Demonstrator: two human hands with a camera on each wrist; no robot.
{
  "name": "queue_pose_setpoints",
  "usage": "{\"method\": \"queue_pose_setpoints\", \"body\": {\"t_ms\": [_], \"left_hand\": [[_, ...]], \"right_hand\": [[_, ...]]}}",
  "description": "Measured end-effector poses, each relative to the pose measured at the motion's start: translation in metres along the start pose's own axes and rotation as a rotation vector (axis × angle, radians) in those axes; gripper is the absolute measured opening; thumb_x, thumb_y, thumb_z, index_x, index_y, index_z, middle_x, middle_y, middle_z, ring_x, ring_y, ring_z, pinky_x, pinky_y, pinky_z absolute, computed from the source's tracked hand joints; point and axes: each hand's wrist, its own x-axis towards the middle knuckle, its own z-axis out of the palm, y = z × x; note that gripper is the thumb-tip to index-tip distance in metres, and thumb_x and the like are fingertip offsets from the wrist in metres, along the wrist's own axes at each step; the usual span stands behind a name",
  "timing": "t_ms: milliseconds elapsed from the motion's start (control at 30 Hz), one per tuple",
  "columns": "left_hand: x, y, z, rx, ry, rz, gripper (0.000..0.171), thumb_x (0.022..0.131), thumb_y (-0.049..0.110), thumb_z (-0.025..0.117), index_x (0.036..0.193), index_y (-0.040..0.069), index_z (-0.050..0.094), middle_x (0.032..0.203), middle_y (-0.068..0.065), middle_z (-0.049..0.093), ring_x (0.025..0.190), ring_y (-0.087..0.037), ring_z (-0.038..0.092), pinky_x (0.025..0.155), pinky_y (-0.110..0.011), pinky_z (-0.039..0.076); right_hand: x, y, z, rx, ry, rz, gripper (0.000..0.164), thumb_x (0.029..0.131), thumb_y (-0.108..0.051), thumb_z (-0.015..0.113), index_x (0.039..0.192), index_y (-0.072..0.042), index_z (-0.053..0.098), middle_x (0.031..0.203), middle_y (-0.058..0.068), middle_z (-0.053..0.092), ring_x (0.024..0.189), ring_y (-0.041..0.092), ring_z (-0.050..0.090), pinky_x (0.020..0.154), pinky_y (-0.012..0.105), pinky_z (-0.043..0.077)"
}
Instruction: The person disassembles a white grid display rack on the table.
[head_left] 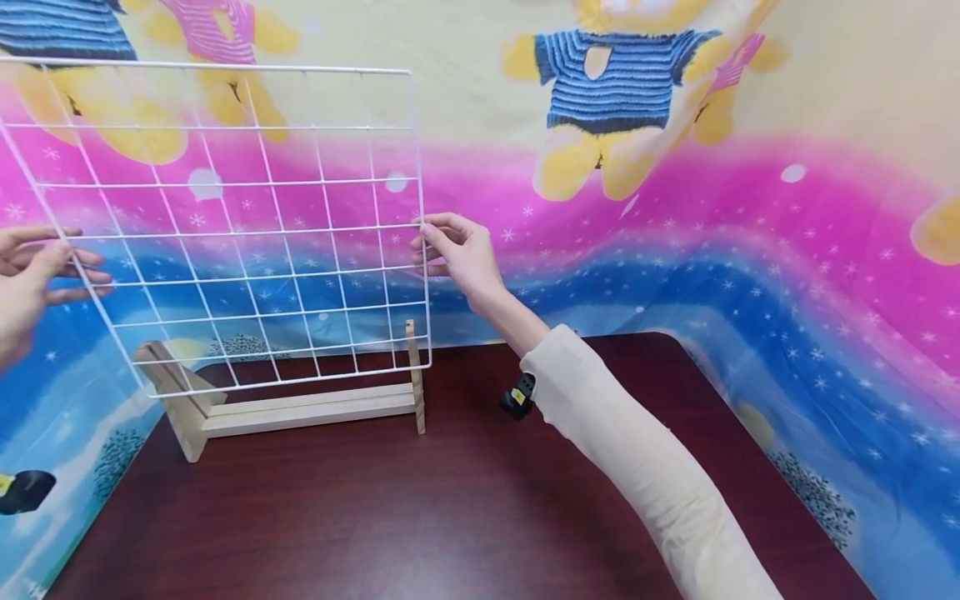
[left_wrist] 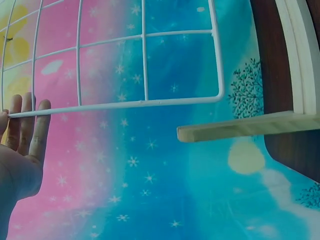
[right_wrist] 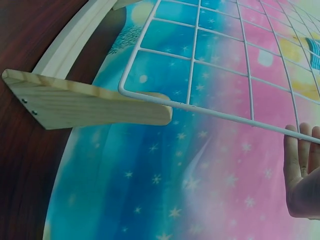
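A white wire grid panel [head_left: 281, 231] is held upright between both hands, above and partly in front of a wooden stand [head_left: 307, 410]. The left hand [head_left: 30, 279] pinches its left edge wire, thumb in front and fingers behind. On the opposite edge, the right hand [head_left: 461, 254] pinches the wire between thumb and fingers. The stand has two slanted side pieces joined by a pale crossbar. In the left wrist view, the panel's lower corner is apart from the left side piece [left_wrist: 225, 129]. In the right wrist view, the other corner overlaps the right side piece [right_wrist: 100, 102]; contact there I cannot tell.
The stand rests on a dark reddish-brown table [head_left: 420, 508]. Behind it and along both sides hangs a colourful cloth [head_left: 712, 208] printed with bears and snowflakes. Small black devices, one of them a wrist camera [head_left: 519, 397], sit at the wrists.
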Motion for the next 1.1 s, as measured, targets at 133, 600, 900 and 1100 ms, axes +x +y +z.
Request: {"method": "queue_pose_setpoints", "body": {"t_ms": [133, 600, 900, 1100], "left_hand": [[-0.009, 0.005, 0.016, -0.045, -0.017, 0.000, 0.032, 0.098, 0.002, 0.049, 0.127, -0.009, 0.054, 0.090, -0.008, 0.072, 0.073, -0.013, 0.072, 0.061, -0.021, 0.056], [-0.042, 0.005, 0.059, 0.087, 0.010, -0.122, 0.027, 0.096, 0.002, 0.054, 0.122, -0.003, 0.060, 0.091, -0.002, 0.072, 0.070, -0.011, 0.071, 0.056, -0.022, 0.056], [-0.056, -0.004, 0.087, -0.013, -0.009, -0.184, 0.025, 0.094, 0.000, 0.057, 0.118, -0.003, 0.061, 0.089, -0.005, 0.073, 0.070, -0.016, 0.071, 0.055, -0.028, 0.057], [-0.064, -0.009, 0.100, -0.111, -0.016, -0.208, 0.025, 0.094, -0.002, 0.057, 0.118, -0.005, 0.061, 0.088, -0.010, 0.073, 0.069, -0.020, 0.072, 0.056, -0.034, 0.057]], "right_hand": [[-0.004, 0.004, -0.009, -0.007, 0.007, 0.017, 0.023, 0.096, -0.014, 0.061, 0.114, 0.000, 0.066, 0.086, 0.015, 0.069, 0.081, 0.035, 0.069, 0.076, 0.046, 0.057], [-0.026, 0.020, -0.046, 0.013, 0.015, 0.051, 0.028, 0.095, -0.013, 0.061, 0.117, 0.006, 0.063, 0.088, 0.022, 0.067, 0.075, 0.034, 0.068, 0.077, 0.051, 0.055], [-0.042, 0.027, -0.074, -0.001, 0.020, 0.088, 0.027, 0.096, -0.013, 0.061, 0.115, 0.005, 0.064, 0.086, 0.021, 0.066, 0.071, 0.029, 0.069, 0.071, 0.047, 0.057], [-0.051, 0.034, -0.088, -0.032, 0.014, 0.099, 0.026, 0.095, -0.016, 0.062, 0.114, 0.002, 0.066, 0.087, 0.021, 0.067, 0.072, 0.027, 0.069, 0.075, 0.053, 0.055]]}}
